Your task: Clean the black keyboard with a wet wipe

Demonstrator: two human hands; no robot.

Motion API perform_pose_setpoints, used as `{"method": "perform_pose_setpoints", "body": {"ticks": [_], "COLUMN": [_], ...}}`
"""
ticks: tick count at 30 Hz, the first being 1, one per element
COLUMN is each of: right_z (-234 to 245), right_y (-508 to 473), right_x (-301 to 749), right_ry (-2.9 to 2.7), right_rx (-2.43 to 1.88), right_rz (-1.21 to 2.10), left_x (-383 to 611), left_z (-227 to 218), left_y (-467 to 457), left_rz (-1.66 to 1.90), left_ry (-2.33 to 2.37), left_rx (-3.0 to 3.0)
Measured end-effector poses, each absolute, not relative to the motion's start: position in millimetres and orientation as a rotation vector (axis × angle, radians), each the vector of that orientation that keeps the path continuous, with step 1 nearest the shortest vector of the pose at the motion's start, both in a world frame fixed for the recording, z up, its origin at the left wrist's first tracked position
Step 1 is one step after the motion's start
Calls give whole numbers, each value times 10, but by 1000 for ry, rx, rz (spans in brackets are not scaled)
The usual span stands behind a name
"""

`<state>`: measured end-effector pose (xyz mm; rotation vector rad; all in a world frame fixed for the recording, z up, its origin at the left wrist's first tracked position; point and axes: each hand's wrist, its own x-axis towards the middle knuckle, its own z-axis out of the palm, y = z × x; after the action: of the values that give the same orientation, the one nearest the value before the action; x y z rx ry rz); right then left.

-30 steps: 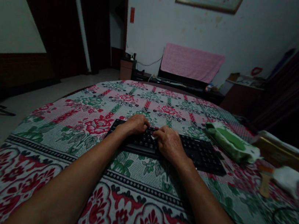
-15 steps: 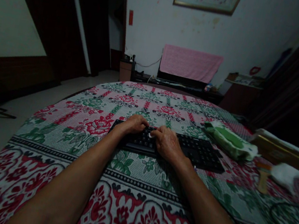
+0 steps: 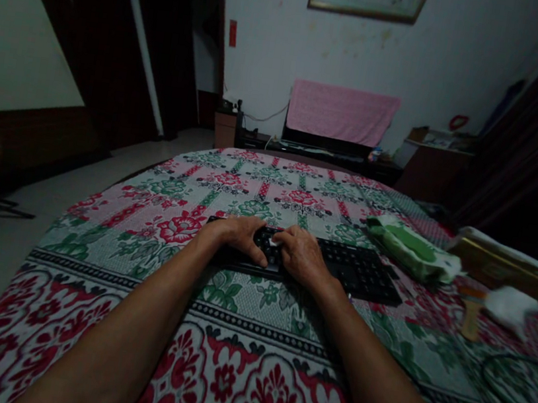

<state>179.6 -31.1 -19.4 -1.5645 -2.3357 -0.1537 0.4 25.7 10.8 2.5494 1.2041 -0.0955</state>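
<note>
A black keyboard (image 3: 359, 271) lies on the patterned tablecloth in front of me. My left hand (image 3: 244, 235) rests across its left part, thumb stretched out over the keys and apart from the fingers, which reach towards the far edge. Over the middle keys, my right hand (image 3: 301, 256) is closed, with a small white wad (image 3: 274, 241) like tissue or cloth pinched at its fingertips. The wad touches or hovers just above the keys; which one I cannot tell. Both hands hide part of the keyboard.
Right of the keyboard lie a green and white soft packet (image 3: 412, 250), a wooden-handled brush (image 3: 471, 318), a crumpled white lump (image 3: 511, 309) and a golden box (image 3: 505, 265). A black cable (image 3: 485, 372) loops at the right. A pink towel (image 3: 341, 113) covers something by the wall.
My left thumb has swung out and down over the keys, opening the hand. My right hand with the white wad stays over nearly the same keys. The view has shifted slightly.
</note>
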Motion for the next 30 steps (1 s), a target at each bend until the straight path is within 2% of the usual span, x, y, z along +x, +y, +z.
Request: {"method": "perform_pose_setpoints", "body": {"ticks": [8, 16, 30], "right_z": [-187, -216, -229], "right_y": [-367, -287, 33], "right_x": [1771, 1800, 1887], "right_ry": [-2315, -2282, -2263], "right_rx": [-1565, -1537, -1574], "right_rz": [-169, -114, -116], "left_x": [-7, -29, 61], "left_z": [18, -87, -108], "left_y": [52, 100, 433], "left_rz": [-234, -72, -38], "left_ry": [1262, 1234, 1205], "left_rx": [2652, 2741, 2738]}}
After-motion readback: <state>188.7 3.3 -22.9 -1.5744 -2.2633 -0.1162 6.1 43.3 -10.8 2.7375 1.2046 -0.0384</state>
